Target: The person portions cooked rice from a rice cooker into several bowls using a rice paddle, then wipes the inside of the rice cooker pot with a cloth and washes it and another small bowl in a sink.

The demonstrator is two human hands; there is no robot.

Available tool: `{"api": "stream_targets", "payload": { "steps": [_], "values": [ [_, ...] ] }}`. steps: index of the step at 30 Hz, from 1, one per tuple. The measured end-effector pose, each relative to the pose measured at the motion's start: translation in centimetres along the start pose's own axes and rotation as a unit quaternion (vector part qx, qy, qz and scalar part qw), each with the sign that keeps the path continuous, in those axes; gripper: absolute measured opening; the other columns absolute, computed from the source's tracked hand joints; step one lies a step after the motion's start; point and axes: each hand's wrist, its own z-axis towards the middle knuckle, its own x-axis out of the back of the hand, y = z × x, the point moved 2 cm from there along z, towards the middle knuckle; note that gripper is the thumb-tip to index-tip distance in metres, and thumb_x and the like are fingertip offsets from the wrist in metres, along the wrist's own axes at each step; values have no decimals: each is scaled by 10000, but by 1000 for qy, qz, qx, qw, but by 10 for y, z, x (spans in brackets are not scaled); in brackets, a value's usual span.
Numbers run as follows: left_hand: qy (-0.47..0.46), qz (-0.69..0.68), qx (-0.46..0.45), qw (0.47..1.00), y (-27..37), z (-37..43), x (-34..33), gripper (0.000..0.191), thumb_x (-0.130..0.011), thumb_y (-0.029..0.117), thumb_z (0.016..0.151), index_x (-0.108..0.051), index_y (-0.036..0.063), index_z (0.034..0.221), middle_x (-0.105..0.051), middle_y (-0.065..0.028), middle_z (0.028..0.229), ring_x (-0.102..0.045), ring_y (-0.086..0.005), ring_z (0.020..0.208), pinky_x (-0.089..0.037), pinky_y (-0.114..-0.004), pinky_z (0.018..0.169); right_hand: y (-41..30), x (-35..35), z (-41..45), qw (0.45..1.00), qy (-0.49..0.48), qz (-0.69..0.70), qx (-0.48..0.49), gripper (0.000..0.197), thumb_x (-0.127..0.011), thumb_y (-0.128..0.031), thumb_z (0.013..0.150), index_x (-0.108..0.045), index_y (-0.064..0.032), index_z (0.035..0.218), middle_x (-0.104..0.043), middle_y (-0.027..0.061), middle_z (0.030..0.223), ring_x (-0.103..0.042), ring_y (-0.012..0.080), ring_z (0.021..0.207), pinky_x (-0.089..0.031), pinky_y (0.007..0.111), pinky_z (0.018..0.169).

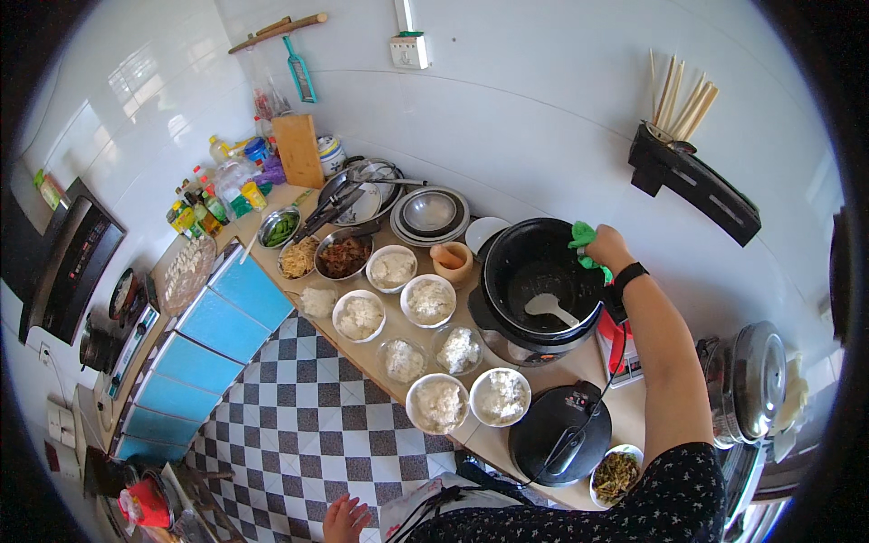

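Observation:
My right hand [609,248] grips a green cloth [582,235] at the far right rim of a black inner pot [519,254]. The pot sits in or just over the body of an electric cooker [506,346]; I cannot tell if it is lifted. Inside, a white rice paddle [550,309] lies on the nearly bare bottom. My left hand [346,519] hangs over the floor at the bottom edge, fingers apart and holding nothing. Left of the cooker stand several bowls of cooked rice, among them a white bowl [438,405] and a clear bowl [458,348].
A black cooker lid [560,434] with a cable lies at the counter's front, beside a bowl of chopped greens [616,475]. A wooden mortar [451,265] and stacked metal basins [430,214] stand behind the rice. At right is a lidded steel pot [743,383]. A chopsticks holder [692,180] hangs on the wall.

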Motion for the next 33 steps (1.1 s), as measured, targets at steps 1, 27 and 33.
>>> {"api": "stream_targets", "payload": {
  "steps": [1,27,33],
  "values": [
    [-6,-2,-2,1000,-2,0,1,493,-508,212,924,-322,-45,1300,-465,-232,1256,-511,-368,1111,-472,-447,888,-6,6,-5,1000,1,1,0,517,-786,-352,629,-596,20,935,-626,214,964,-593,365,928,-487,424,783],
    [-209,57,69,974,-120,-65,45,298,-504,204,920,-491,67,1185,-567,-92,1027,-582,-228,895,-508,-393,766,204,192,-422,954,125,249,-112,238,-669,-118,705,-623,-7,910,-618,45,756,-557,113,664,-456,272,617],
    [-289,96,74,950,-154,-95,-5,308,-482,211,930,-480,64,1200,-562,-94,1033,-591,-225,899,-517,-386,747,334,177,-541,961,117,109,-225,325,-731,-226,666,-646,-1,887,-648,142,753,-619,227,685,-486,347,658]
  ]
}}
